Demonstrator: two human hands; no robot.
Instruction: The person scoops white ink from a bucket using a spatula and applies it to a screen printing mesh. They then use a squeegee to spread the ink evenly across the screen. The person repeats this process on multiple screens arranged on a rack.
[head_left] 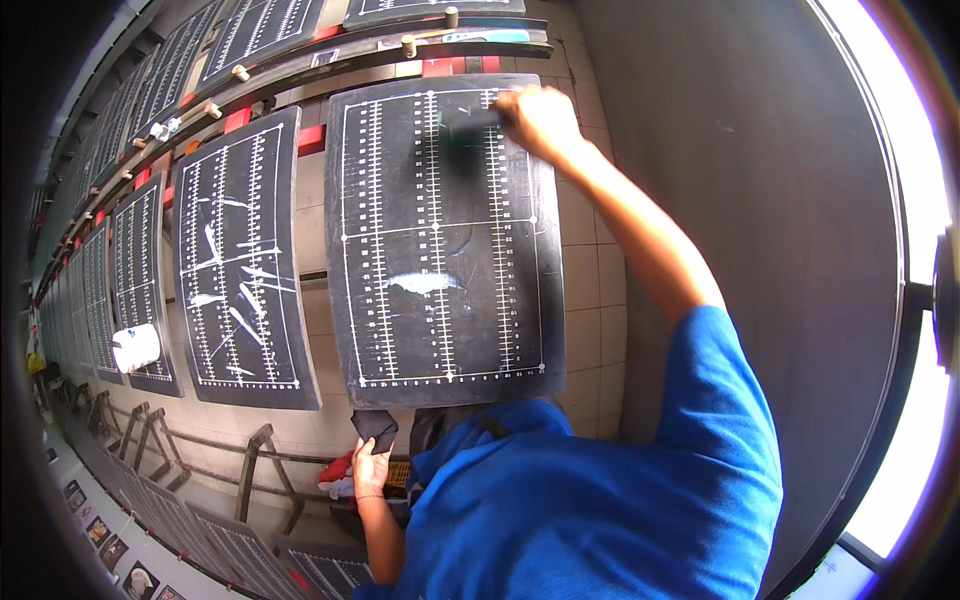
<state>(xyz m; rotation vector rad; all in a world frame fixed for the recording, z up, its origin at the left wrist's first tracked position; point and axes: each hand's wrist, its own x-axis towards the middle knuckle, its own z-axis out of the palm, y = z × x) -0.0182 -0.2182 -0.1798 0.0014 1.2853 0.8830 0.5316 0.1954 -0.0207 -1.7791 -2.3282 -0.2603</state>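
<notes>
In front of me lies a large black board (400,310) printed with white scales and lines. A pale white smear (422,283) marks its lower middle. Over the far right part of the board, my right hand (540,118) is closed on a dark, greenish tool (463,148), too smeared by motion to name its kind. Beside my body, just below the board's near left corner, my left hand (370,468) is closed on a folded piece of black cloth (375,428).
Leftward stands another black board (240,330) with white streaks, in a row of similar boards. A white container (136,347) sits on one. A dark rail (350,58) bearing wooden-handled tools (409,46) runs behind. A grey wall (740,150) rises to the right.
</notes>
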